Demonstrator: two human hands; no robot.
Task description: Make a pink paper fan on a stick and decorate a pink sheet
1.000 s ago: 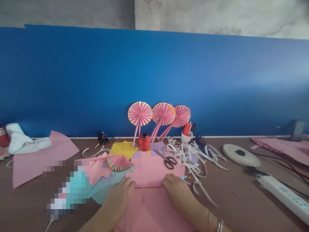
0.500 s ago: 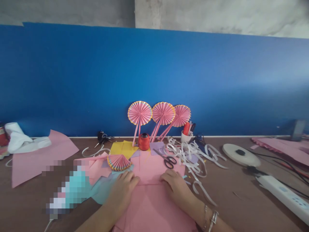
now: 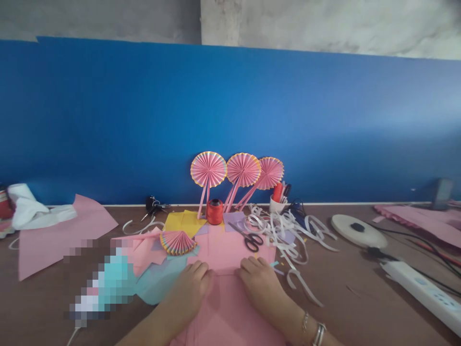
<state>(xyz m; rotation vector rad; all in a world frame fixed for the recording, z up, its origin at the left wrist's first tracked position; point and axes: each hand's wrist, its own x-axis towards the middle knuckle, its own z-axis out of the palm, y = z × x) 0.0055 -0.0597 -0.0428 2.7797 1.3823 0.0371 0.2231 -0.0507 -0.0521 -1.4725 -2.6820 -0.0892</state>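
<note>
Left hand [image 3: 192, 283], right hand [image 3: 258, 279]: had drawn closer over pink paper [image 3: 232, 310], grips unclear
Fold [image 3: 225, 274]: was apparently being pressed

This is looking like a craft workshop tbh: pleated fans [image 3: 244, 169] are standing by a blue panel [image 3: 230, 105], scissors [image 3: 245, 234] and pink paper [image 3: 234, 307] are cluttering the table [image 3: 334, 269], bare wall [image 3: 324, 24]'s showing above.

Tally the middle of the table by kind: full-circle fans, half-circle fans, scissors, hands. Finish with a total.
Full-circle fans: 3
Half-circle fan: 1
Scissors: 1
Hands (left hand, right hand) on pink paper: 2
Total: 7
</note>
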